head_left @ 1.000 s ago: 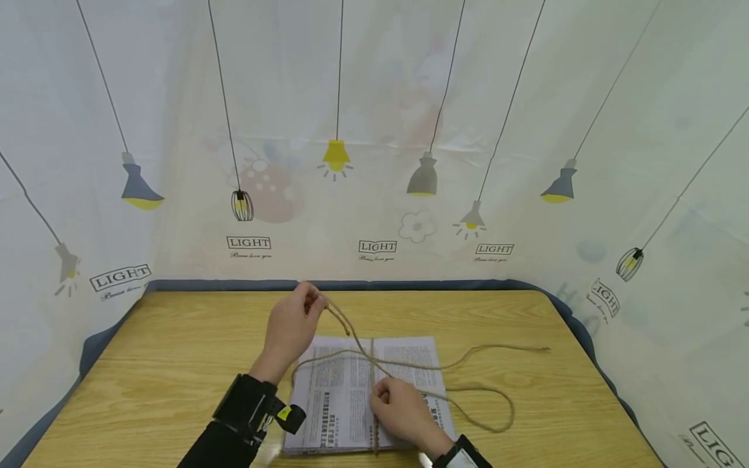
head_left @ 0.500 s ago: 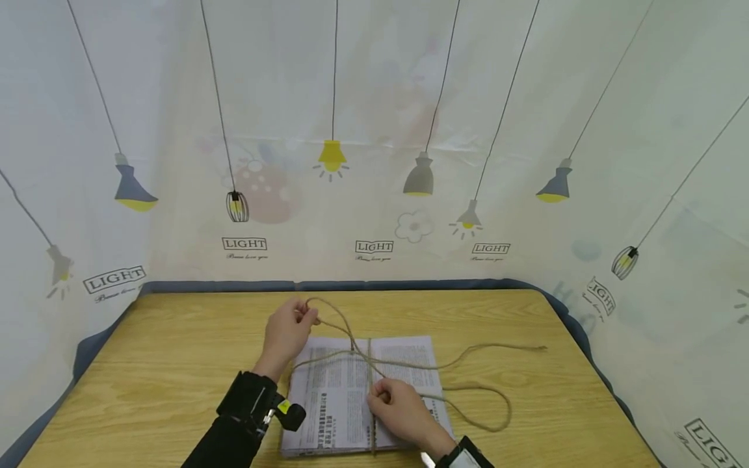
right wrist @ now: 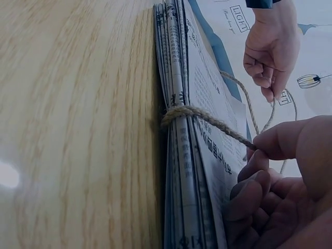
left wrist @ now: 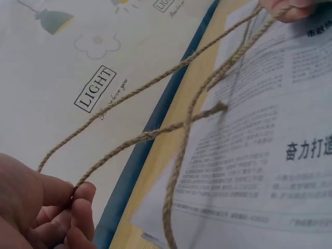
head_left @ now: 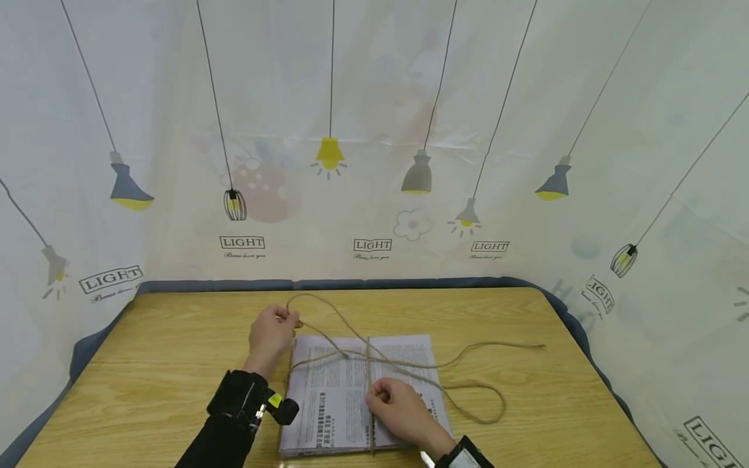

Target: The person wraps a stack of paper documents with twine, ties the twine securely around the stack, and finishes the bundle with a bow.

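A flat stack of newspapers (head_left: 333,396) lies on the table with a rope (head_left: 370,390) running across its middle from front to back. My right hand (head_left: 400,409) rests over the stack and pinches this strand between thumb and index finger; in the right wrist view the rope (right wrist: 199,113) bends over the folded near edge. Beyond the stack's far left corner, my left hand (head_left: 274,331) pinches the rope near one end. A loop arches up from its fingers, and the frayed end (left wrist: 220,107) hangs over the paper. Another strand crosses the stack sideways.
To the right of the stack, a slack bend of rope (head_left: 497,406) and a loose rope end (head_left: 535,346) lie on the wooden table (head_left: 146,364). A pale curtain (head_left: 374,195) printed with lamps hangs behind the table's far edge.
My left hand has moved left and a little nearer, drawing the rope with it. The strand it holds now lies farther from my right hand, which keeps its place and pinch.
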`<action>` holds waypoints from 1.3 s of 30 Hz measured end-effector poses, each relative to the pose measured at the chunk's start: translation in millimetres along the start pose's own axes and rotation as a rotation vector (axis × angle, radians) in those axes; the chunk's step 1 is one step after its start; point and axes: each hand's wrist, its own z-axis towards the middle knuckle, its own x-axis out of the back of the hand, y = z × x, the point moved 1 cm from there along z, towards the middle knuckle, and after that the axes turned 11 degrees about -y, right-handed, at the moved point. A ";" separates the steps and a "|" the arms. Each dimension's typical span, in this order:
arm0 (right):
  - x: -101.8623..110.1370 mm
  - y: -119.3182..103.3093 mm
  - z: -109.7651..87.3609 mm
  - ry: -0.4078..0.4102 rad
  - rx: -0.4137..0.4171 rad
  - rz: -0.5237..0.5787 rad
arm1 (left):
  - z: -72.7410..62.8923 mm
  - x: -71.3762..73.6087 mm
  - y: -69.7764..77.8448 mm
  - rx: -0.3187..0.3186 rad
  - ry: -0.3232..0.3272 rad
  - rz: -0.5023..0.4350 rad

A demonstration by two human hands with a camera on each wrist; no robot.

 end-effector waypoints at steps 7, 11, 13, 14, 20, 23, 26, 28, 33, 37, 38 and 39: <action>-0.5 0.6 1.2 0.002 -0.001 0.008 | -1.8 -15.0 -4.0 -0.112 -0.036 0.074; -1.4 1.1 1.8 -0.013 -0.006 0.025 | -3.1 -25.4 -5.3 -0.179 -0.049 0.112; -1.6 1.2 1.8 -0.019 -0.009 0.032 | -2.9 -30.4 -4.4 -0.194 -0.058 0.119; -1.6 1.1 1.8 -0.021 -0.009 0.035 | -2.8 -32.7 -3.8 -0.198 -0.065 0.123; -1.8 0.6 2.3 -0.024 -0.007 0.039 | -3.2 -43.9 -1.1 -0.242 -0.108 0.151; -1.9 0.3 2.6 -0.027 -0.011 0.043 | -6.5 -48.5 1.6 -0.263 -0.154 0.144; -1.9 0.4 3.1 -0.039 -0.019 0.057 | -10.4 -52.4 4.2 -0.266 -0.195 0.158; -1.5 0.3 3.4 -0.051 -0.021 0.058 | -12.8 -54.0 5.5 -0.265 -0.213 0.170; 3.4 -0.6 3.2 0.002 -0.006 -0.092 | -17.1 -55.7 5.9 -0.266 -0.253 0.193; 8.6 -0.3 3.2 0.170 -0.045 -0.326 | -20.8 -55.3 4.7 -0.312 -0.314 0.200; 9.3 0.0 3.6 0.207 -0.064 -0.379 | -21.8 -55.0 4.1 -0.325 -0.329 0.204; 9.8 0.4 4.1 0.235 -0.080 -0.425 | -22.4 -54.7 3.4 -0.337 -0.342 0.207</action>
